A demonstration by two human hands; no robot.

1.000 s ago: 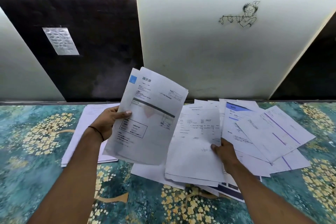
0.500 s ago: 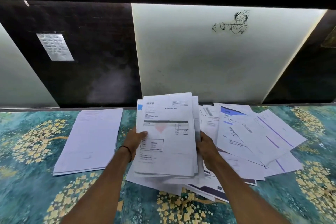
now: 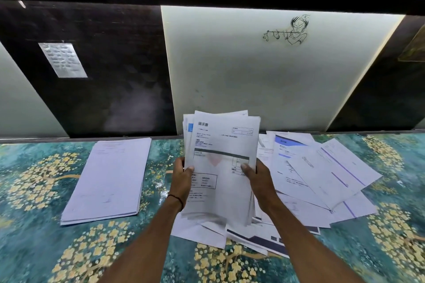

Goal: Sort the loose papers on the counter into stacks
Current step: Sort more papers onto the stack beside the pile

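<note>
- Two hands are in view, both at the centre of the frame, and both grip one bundle of papers (image 3: 222, 145) held upright above the counter.
- The left hand (image 3: 181, 176) holds the bundle's left edge. Its thumb lies across the front sheet and its other fingers are curled behind.
- The right hand (image 3: 258, 178) holds the right edge the same way, thumb pressed on the front and fingers hidden behind the sheets.
- The bundle has several sheets with their top edges fanned slightly. Their exact number cannot be told.
- One thin black band (image 3: 177, 200) circles the left wrist.
- One squared stack (image 3: 108, 179) lies flat at centre left, well apart from the hands.
- One loose spread of papers (image 3: 322, 179) lies at centre right and under the bundle. The sheets overlap at different angles, some with blue or purple bars, and there are too many overlaps to count them.
- The counter (image 3: 34, 190) has a teal surface patterned with gold blossom clusters and fills the lower half of the frame.
- Behind it stand alternating wall panels. One large pale panel (image 3: 264, 80) is at upper centre right and one dark panel (image 3: 110, 57) at upper left.
- One line drawing of a flute player (image 3: 290, 31) sits high on the pale panel.
- One silvery printed sheet (image 3: 63, 60) is fixed to the dark panel.
</note>
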